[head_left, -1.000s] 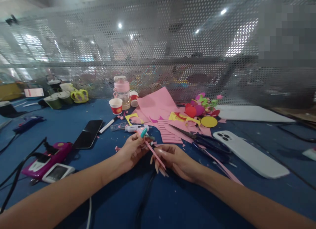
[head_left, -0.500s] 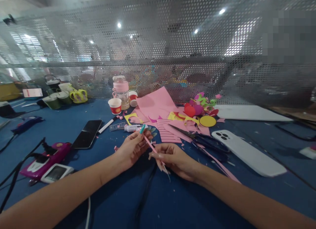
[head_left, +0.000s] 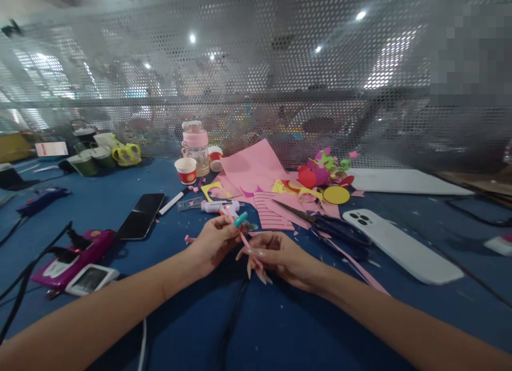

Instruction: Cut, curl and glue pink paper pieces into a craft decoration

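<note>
A narrow pink paper strip (head_left: pixel 245 240) is stretched between my two hands above the blue table. My left hand (head_left: pixel 219 236) pinches its upper end between thumb and finger; the thumb has a long turquoise nail. My right hand (head_left: pixel 276 252) is closed on the lower part of the strip, thumb on top. Just beyond my left hand lies a white glue gun (head_left: pixel 220 206) with a small red light. Pink paper marked with dark lines (head_left: pixel 274 212) lies past my right hand. Scissors (head_left: pixel 312 216) rest partly on the pink paper, to the right.
A white phone (head_left: pixel 400 246) lies at right, a black phone (head_left: pixel 142 216) at left. A magenta power strip (head_left: pixel 76 256) with plugged-in cords is near my left forearm. Paper cups (head_left: pixel 186 171), a pink-lidded bottle (head_left: pixel 196 147) and colored paper cutouts (head_left: pixel 320 174) stand along the perforated metal screen (head_left: pixel 256 67).
My left thumb has shifted down and rightward along the strip, its turquoise nail turning toward my right hand. The thin pale end hanging below my right hand no longer shows.
</note>
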